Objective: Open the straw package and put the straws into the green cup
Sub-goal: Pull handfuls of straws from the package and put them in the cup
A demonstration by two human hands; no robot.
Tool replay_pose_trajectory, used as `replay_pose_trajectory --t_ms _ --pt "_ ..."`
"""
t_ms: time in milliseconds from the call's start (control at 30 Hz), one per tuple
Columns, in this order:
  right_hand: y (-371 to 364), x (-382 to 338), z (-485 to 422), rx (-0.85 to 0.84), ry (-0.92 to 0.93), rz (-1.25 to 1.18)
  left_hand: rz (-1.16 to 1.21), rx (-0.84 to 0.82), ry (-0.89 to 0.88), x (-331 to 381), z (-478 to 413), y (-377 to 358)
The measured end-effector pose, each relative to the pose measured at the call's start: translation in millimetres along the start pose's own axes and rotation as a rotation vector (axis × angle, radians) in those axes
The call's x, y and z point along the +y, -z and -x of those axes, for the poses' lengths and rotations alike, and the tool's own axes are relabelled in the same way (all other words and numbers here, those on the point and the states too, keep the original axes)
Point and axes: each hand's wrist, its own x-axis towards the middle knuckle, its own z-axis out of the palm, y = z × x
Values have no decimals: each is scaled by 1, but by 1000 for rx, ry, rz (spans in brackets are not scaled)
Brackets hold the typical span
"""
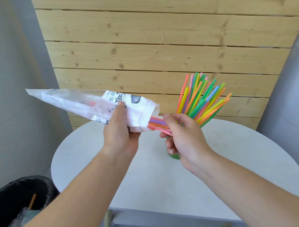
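Note:
My left hand (121, 132) grips the white printed straw package (83, 104), held slanted above the table with its open end pointing right. Several coloured straws (157, 124) stick out of that open end, and my right hand (183, 139) pinches their tips. The green cup (175, 156) stands on the table behind my right hand, mostly hidden by it. A fan of many coloured straws (203, 99) rises from the cup, leaning to the right.
The round white table (151, 182) stands before a wooden slat wall (156, 40). A black-lined trash bin (17, 202) with some waste in it sits on the floor at the lower left.

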Motion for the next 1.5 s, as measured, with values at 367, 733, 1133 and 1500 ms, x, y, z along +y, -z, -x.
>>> replay_pose_trajectory --t_ms 367,733,1133,1500 --pt "5 -2 1 -7 90 40 -16 4 -13 1 -7 3" --pt "36 -57 -11 -42 341 437 95 0 37 13 -19 21" --pt "99 -130 -7 35 559 840 132 25 46 11 -23 25" --pt "128 -162 3 104 559 1101 186 72 70 10 -25 26"
